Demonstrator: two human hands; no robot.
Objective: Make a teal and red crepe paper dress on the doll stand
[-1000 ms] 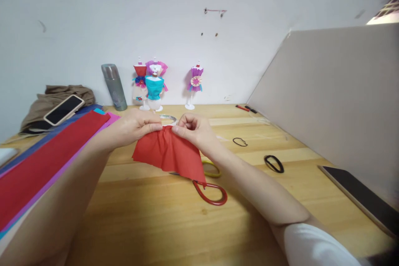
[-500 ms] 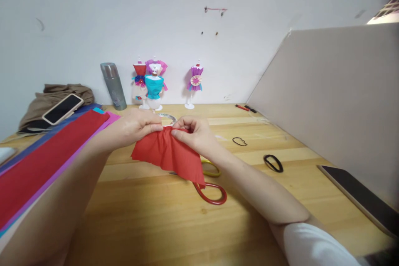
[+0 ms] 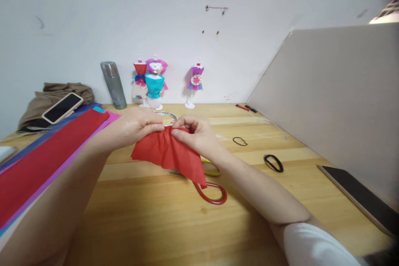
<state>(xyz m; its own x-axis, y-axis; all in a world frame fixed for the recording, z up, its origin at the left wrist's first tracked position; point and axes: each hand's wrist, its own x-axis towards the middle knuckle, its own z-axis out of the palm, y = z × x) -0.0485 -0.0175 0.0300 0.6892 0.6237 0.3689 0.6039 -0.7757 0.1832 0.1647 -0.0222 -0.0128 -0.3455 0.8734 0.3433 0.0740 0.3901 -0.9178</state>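
A piece of red crepe paper (image 3: 168, 151) hangs from both hands over the middle of the table, its top edge bunched into small pleats. My left hand (image 3: 139, 126) pinches that edge on the left, thumb on the near side. Close beside it, my right hand (image 3: 196, 133) pinches the same edge with thumb and fingers. Below the paper lies a pair of scissors with a red handle loop (image 3: 215, 195) and a yellow handle loop (image 3: 212, 169); the paper hides most of the blades. Just behind the hands, a roll of tape (image 3: 168, 115) is partly covered.
Small dress forms in paper outfits, one in turquoise (image 3: 154, 87) and one in purple (image 3: 195, 78), stand along the wall near a thermos (image 3: 114, 85). Long red paper sheets (image 3: 59, 158) lie left, by a phone (image 3: 62, 108). A tablet-like dark slab (image 3: 358, 197) and black hair tie (image 3: 273, 163) lie right.
Both hands keep their pinch on the red paper with hardly any movement. The view has shifted very slightly, and the paper's lower right corner sits a touch further right.
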